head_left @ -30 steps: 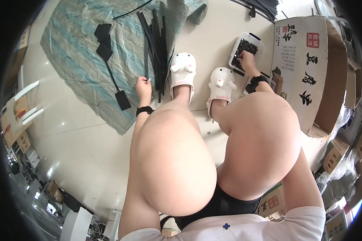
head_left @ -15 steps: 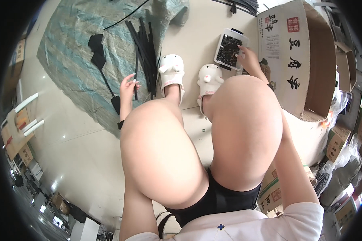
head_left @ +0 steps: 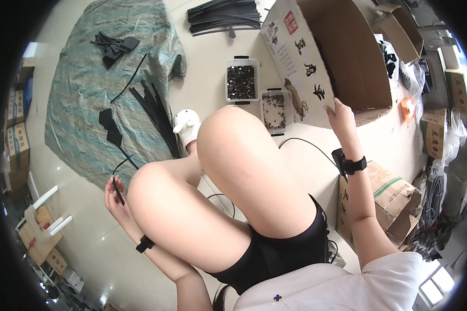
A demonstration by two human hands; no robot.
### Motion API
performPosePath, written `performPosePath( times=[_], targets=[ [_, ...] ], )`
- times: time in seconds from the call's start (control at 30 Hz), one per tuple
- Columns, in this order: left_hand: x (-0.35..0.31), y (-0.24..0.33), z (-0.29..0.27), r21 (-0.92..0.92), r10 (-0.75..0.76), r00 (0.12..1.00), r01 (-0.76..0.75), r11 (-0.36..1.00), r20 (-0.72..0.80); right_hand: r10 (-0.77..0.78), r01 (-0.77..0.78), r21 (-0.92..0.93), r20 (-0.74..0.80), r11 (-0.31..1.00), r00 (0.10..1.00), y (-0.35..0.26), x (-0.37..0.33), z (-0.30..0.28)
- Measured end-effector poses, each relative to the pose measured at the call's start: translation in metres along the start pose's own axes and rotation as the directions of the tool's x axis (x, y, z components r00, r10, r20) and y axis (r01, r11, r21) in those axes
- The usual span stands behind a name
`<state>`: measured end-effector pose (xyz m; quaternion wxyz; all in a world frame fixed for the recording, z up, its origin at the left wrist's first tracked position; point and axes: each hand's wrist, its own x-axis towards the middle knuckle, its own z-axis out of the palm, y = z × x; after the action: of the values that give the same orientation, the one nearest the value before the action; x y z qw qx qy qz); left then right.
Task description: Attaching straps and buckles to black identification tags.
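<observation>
The left hand (head_left: 117,194) was in front of the left knee, near the lower edge of a green and grey woven sheet (head_left: 78,106) spread on the floor (head_left: 96,217). Its grip was closed loosely on a narrow black strip (head_left: 119,192), which lay between the fingers and ran out toward the sheet. Whether that strip joined the strap of the flat black piece (head_left: 109,128) lying there could not be determined.

The right hand (head_left: 343,122) was raised on the opposite side. Its grip was closed on the near edge of a large carton (head_left: 297,59), close to one corner. The carton was tilted, its hollow interior visible and its printed side facing the floor containers.

Other items were recorded as follows. A bundle of black strips (head_left: 158,116) lay on the sheet beside a white shoe (head_left: 187,126); a cluster of flat black pieces (head_left: 117,49) lay farther up. A second bundle (head_left: 223,16) rested on the floor, beyond the containers. A clear tub (head_left: 242,62) held many small dark parts, and a clear tray (head_left: 269,106) just beside it held fewer, scattered. A smaller carton (head_left: 386,199) stood near the right forearm.
</observation>
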<state>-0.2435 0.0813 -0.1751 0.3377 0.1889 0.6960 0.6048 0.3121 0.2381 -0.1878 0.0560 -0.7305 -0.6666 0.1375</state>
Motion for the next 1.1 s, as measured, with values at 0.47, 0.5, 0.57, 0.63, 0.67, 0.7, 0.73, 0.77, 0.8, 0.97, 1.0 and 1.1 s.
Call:
performPosePath(
  times=[0.47, 0.5, 0.57, 0.63, 0.67, 0.7, 0.73, 0.77, 0.8, 0.97, 1.0, 1.1],
  targets=[
    [-0.029, 0.043, -0.046, 0.142, 0.281, 0.942, -0.258, 0.956, -0.18, -0.007, -0.387, 0.326, 0.772, 0.863, 0.635, 0.033, -0.014, -0.048],
    [-0.033, 0.051, -0.041, 0.151, 0.285, 0.942, -0.259, 0.954, -0.18, -0.035, -0.393, 0.429, 0.71, 0.813, 0.703, 0.036, 0.008, -0.051],
    [-0.039, 0.062, -0.026, 0.263, 0.376, 0.904, -0.319, 0.91, -0.202, 0.019, -0.317, 0.343, 0.652, 0.884, 0.758, 0.062, 0.056, -0.034],
    [-0.045, 0.072, -0.021, 0.308, 0.41, 0.893, -0.344, 0.887, -0.186, 0.103, -0.316, 0.211, 0.662, 0.925, 0.742, 0.08, 0.102, -0.004],
    [-0.049, 0.078, -0.016, 0.351, 0.44, 0.879, -0.359, 0.865, -0.183, 0.145, -0.321, 0.138, 0.682, 0.937, 0.717, 0.091, 0.122, 0.013],
    [-0.053, 0.084, -0.012, 0.397, 0.47, 0.864, -0.373, 0.838, -0.179, 0.14, -0.321, 0.14, 0.69, 0.937, 0.71, 0.1, 0.133, 0.032],
    [-0.055, 0.089, -0.011, 0.407, 0.468, 0.865, -0.368, 0.836, -0.178, 0.215, -0.321, 0.015, 0.711, 0.947, 0.669, 0.11, 0.14, 0.053],
    [-0.059, 0.092, -0.011, 0.409, 0.469, 0.868, -0.374, 0.832, -0.161, 0.294, -0.312, -0.114, 0.72, 0.943, 0.628, 0.12, 0.14, 0.072],
    [-0.062, 0.095, -0.01, 0.412, 0.472, 0.869, -0.381, 0.828, -0.146, 0.291, -0.226, -0.188, 0.713, 0.956, 0.638, 0.132, 0.134, 0.094],
    [-0.068, 0.096, 0.0, 0.494, 0.466, 0.872, -0.341, 0.8, -0.151, 0.256, 0.197, -0.459, 0.746, 0.866, 0.615, 0.148, 0.077, 0.179],
    [-0.068, 0.095, 0.002, 0.478, 0.443, 0.882, -0.323, 0.817, -0.162, 0.309, 0.21, -0.541, 0.711, 0.814, 0.632, 0.15, 0.068, 0.191],
    [-0.068, 0.09, 0.014, 0.541, 0.426, 0.89, -0.281, 0.793, -0.161, 0.317, 0.288, -0.649, 0.651, 0.704, 0.69, 0.158, 0.046, 0.208]
  ],
)
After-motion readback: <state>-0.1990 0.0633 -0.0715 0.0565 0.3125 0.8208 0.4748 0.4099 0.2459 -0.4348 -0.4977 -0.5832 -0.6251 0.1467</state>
